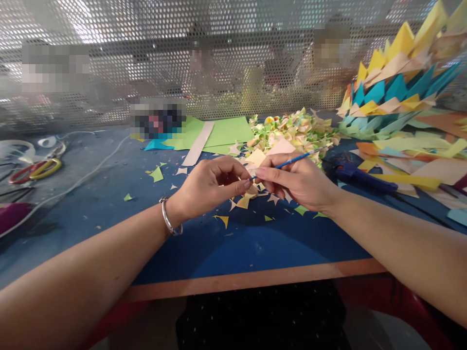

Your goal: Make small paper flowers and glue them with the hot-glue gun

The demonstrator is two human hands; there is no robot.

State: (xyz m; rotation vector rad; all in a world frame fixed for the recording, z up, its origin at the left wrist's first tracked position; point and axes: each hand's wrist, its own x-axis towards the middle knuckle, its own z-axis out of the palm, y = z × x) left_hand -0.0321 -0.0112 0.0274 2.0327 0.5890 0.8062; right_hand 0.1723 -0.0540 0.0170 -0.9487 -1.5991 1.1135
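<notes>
Both hands meet above the blue table (233, 255). My right hand (299, 181) is closed around a thin blue stick (292, 161), which slants down to the left. My left hand (209, 187), with a silver bangle at its wrist, pinches at the stick's lower end; whether a small paper piece is also between those fingertips is unclear. Below and behind the fingers lie pale paper scraps, some star-shaped. A pale pink paper strip (199, 143) rests on green sheets (229, 132) beyond my left hand.
Behind the hands is a heap of small paper pieces (292, 131). At right are a layered paper model (397, 92), a dark blue tool (361, 176) and paper strips. Scissors (36, 171) and a white cord lie left. A perforated metal screen (226, 29) stands behind.
</notes>
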